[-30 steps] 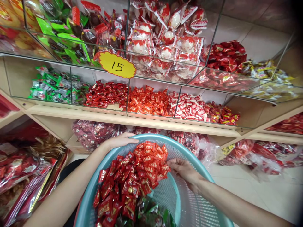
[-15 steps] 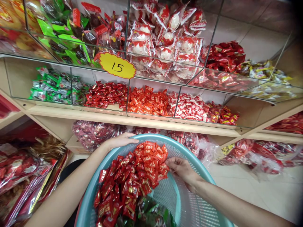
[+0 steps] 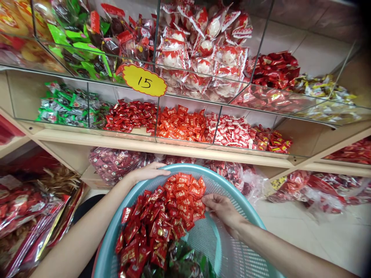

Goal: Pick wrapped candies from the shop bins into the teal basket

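**Basket Steadied at the Rim, Fingers at the Sweet Pile**

The right hand (image 3: pixel 222 208) lies inside the teal mesh basket (image 3: pixel 232 247), fingers curled and their tips pinching at the right edge of the heap of orange-red wrapped sweets (image 3: pixel 185 197). Whether a single sweet is already caught between the fingertips cannot be told; the wrappers overlap the fingertips. The palm rests low against the mesh, which puts the fingers level with the outermost pieces rather than above the heap.

The left hand (image 3: pixel 146 172) is clenched over the far-left rim of the basket, thumb side toward the heap. This grip appears to serve as a brace: the basket sits tilted toward the person, and a hold at the far rim keeps it from tipping while the other hand works.

Inside the basket, the orange-red sweets lie toward the far side; darker red sweets (image 3: pixel 145 235) fill the near left, and green-wrapped sweets (image 3: pixel 185 262) lie at the bottom edge of the view.

Beyond the rim stands a shelf of glass-fronted compartments (image 3: pixel 156 116). The compartment of matching orange-red sweets (image 3: pixel 181 123) sits directly above the basket. A yellow price tag (image 3: pixel 144 80) marked 15 hangs on the upper tier.
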Demonstrator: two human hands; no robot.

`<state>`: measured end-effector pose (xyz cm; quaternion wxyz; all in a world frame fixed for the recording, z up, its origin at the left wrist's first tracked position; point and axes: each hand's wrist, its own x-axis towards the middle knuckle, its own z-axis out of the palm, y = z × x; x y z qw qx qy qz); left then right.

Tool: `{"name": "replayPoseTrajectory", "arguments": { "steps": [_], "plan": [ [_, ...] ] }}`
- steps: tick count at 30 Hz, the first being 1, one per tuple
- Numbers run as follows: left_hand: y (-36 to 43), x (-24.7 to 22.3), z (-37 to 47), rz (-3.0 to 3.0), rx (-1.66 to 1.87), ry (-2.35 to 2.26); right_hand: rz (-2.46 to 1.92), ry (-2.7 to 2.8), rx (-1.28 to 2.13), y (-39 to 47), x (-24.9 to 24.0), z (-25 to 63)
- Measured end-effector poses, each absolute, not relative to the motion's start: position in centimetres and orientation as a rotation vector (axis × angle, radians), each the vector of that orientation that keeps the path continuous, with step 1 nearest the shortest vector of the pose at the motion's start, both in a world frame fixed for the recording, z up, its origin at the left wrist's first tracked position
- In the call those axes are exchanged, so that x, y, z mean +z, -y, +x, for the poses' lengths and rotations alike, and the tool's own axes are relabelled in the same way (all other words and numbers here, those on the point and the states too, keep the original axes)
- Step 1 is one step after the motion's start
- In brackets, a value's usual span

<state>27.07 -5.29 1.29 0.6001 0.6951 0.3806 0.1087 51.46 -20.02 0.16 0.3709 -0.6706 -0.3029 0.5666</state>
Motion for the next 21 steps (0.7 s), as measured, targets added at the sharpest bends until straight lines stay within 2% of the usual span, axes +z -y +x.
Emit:
{"name": "replayPoseTrajectory", "arguments": {
  "steps": [21],
  "plan": [
    [5.6, 1.7, 27.3, 1.583, 0.258, -0.917, -1.584, 0.612, 1.488, 20.1, 0.0, 50.8]
  ]
}}
